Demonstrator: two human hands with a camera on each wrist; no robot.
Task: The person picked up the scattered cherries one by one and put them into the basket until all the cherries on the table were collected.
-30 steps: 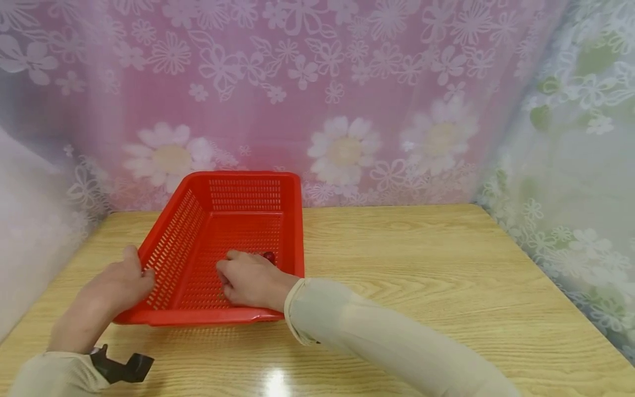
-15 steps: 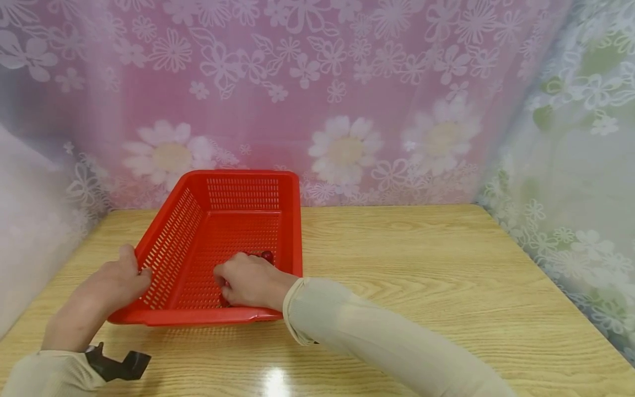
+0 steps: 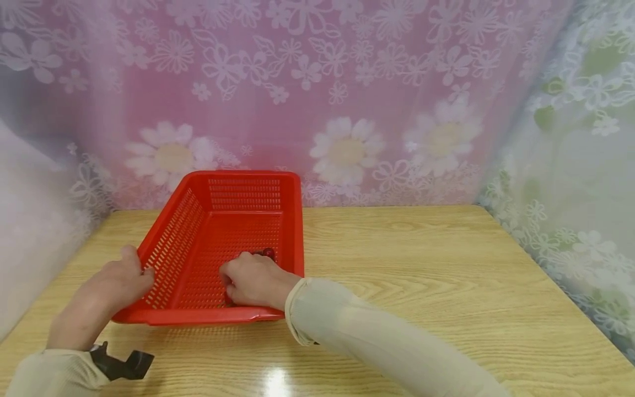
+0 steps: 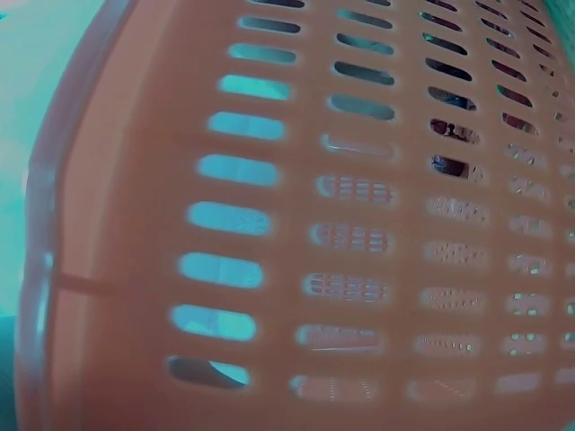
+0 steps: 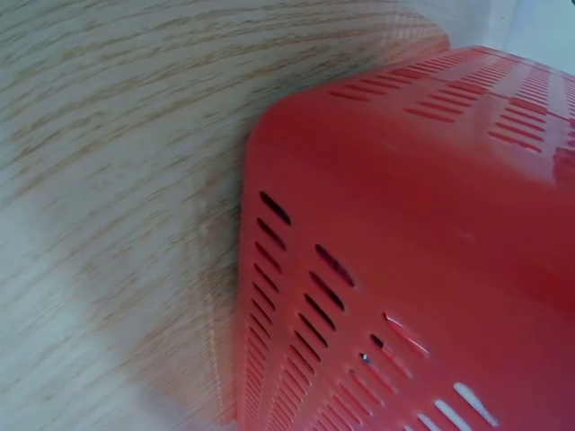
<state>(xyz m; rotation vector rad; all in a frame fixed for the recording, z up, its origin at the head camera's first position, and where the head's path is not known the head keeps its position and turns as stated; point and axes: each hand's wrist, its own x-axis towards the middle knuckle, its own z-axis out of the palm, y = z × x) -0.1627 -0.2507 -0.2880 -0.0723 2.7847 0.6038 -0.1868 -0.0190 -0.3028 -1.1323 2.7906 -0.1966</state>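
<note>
My left hand (image 3: pixel 110 286) grips the left wall of a red plastic basket (image 3: pixel 208 317), with the thumb over the inner side. My right hand (image 3: pixel 255 280) reaches over the near right corner into the basket. Its fingers bend down towards the perforated floor, and their tips are hidden. A dark red, glossy, round fruit like a cherry (image 3: pixel 268 253) lies just beyond the knuckles, with others partly hidden beside it. More dark red shows below the right fingers; I cannot tell if they hold it. Neither wrist view shows a hand, only the basket's slotted walls (image 4: pixel 269 197).
The basket stands on a wood-grain table (image 3: pixel 397 259), towards its left side. A pink flowered curtain (image 3: pixel 278 110) hangs behind the table's far edge, and a pale flowered one (image 3: pixel 580 165) on the right. A black strap mount (image 3: pixel 124 364) sits on the left wrist.
My right hand has shifted slightly within the basket, and more dark red fruit shows beyond the knuckles and under the fingers. The left hand keeps its grip on the basket wall.
</note>
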